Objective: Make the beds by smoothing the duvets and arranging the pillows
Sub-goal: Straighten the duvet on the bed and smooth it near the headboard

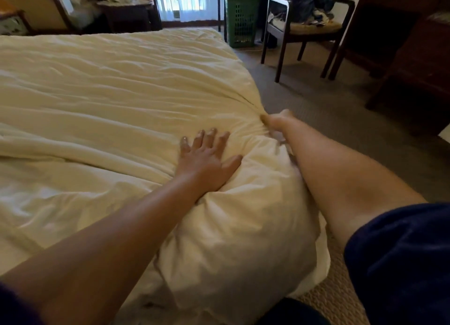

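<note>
A cream duvet (109,86) covers the bed and fills the left and middle of the head view, rumpled with long creases. At its near right corner it bulges into a thick fold. My left hand (207,154) lies flat on top of that bulge with the fingers spread. My right hand (275,121) grips the duvet's right edge, and creases fan out from the pinched cloth. No pillow is in view.
A green laundry basket (242,19) stands beyond the bed's far corner. A dark wooden chair (311,27) piled with clothes is at the right, beside dark furniture (414,56). Carpet (328,100) runs along the bed's right side. A small table (126,10) stands by the window.
</note>
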The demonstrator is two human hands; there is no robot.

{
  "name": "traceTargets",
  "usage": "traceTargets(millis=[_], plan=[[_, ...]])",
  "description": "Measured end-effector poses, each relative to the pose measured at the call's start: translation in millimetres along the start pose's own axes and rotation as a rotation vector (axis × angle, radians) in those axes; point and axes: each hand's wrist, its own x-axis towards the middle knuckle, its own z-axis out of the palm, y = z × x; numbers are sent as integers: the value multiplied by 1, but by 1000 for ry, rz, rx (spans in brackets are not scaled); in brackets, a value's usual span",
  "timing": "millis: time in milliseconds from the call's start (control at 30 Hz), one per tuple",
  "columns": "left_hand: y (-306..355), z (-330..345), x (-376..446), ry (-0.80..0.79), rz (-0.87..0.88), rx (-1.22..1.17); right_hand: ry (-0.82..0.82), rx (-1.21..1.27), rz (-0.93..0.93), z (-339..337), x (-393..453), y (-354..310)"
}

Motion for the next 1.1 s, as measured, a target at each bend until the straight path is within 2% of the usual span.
traceTargets(millis=[133, 200, 267, 300, 400, 467, 567, 633, 700, 767, 833, 900, 1000, 1100], plan=[[1, 1, 3, -8, -2, -15, -71, 63, -111, 16, 8, -38], [-1, 1, 2, -10, 5, -17, 16, 27, -153, 33, 8, -11], [-3, 4, 1, -24, 18, -27, 148, 54, -116, 38, 10, 25], [-3, 4, 2, -31, 22, -31, 210, -4, -97, 36, 12, 33], [2, 1, 4, -64, -31, -19, 331, -462, -102, 28, 0, 3], [6, -8, 4, -106, -60, -7, 396, -630, -229, 29, -30, -25], [6, -29, -12, -213, 7, -56, 434, -725, -560, 41, -75, -31], [-13, -52, -30, -213, 77, -167, 322, -754, -706, 52, -101, -32], [-49, -72, -58, -43, 44, -301, 180, -740, -799, 68, -132, -42], [-94, -88, -94, 229, -18, -216, 35, -654, -955, 89, -175, -52], [-137, -93, -134, 336, -35, -64, -222, -594, -1044, 115, -223, -48], [-170, -91, -174, 280, 36, 17, -394, -760, -1047, 139, -258, -35], [-192, -78, -222, 121, 135, 94, -418, -933, -1047, 145, -277, -27], [-192, -60, -262, 186, 184, 208, -447, -998, -1144, 140, -297, -18]])
